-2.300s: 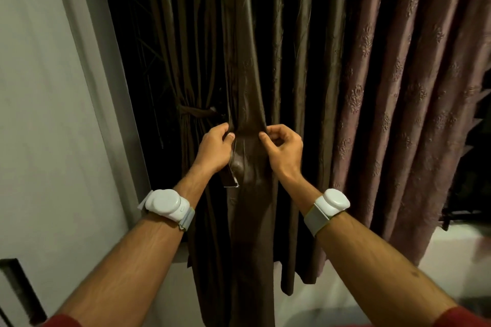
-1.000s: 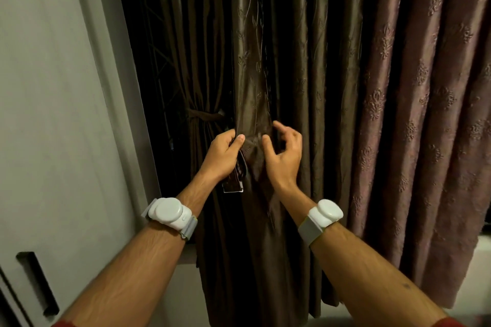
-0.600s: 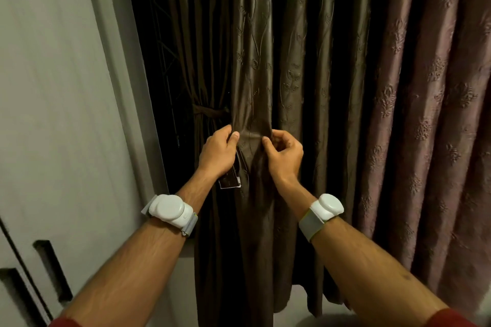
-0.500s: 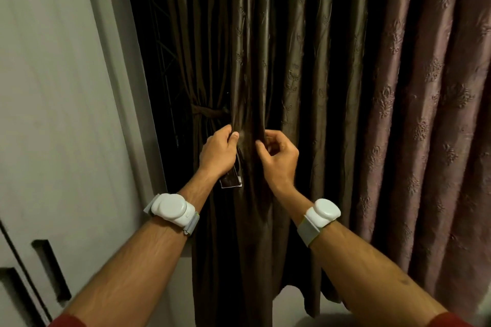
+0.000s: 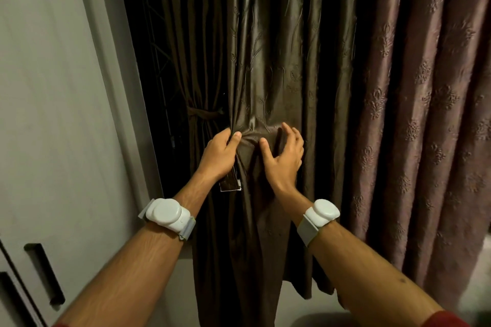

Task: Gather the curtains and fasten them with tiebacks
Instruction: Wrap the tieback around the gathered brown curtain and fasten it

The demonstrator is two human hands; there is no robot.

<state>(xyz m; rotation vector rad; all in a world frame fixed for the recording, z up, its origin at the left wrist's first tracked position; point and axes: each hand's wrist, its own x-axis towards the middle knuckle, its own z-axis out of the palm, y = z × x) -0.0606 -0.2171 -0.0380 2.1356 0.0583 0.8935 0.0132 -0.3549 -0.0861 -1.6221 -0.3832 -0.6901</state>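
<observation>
Nearest to me, both my forearms reach forward, each with a white wrist device (image 5: 166, 213) strapped on. My left hand (image 5: 219, 155) is closed, pinching a fold of the dark brown curtain (image 5: 268, 82) between thumb and fingers; a strap-like strip of matching brown fabric, the tieback (image 5: 230, 183), hangs from under that hand, its squared end just below my palm. I cannot tell exactly how my fingers hold the strip.

My right hand (image 5: 283, 156) has changed: half a second ago it was curled shut on the fold, close beside my left. Now it is open, fingers spread and lying flat against the cloth just right of the pinch. The fold between my hands has widened into a broad, smooth panel. I judge that I am releasing to reach further right for more pleats, so gathering is underway and nothing on this panel is fastened yet.

The curtain hangs with its long axis vertical, running from above my hands to below my wrists, pleats pointing straight down. The tieback also hangs downward.

Beyond my left hand, a second bundle already wears a tied band (image 5: 204, 114). Far right of my right hand hangs a mauve patterned curtain (image 5: 425, 114).
</observation>
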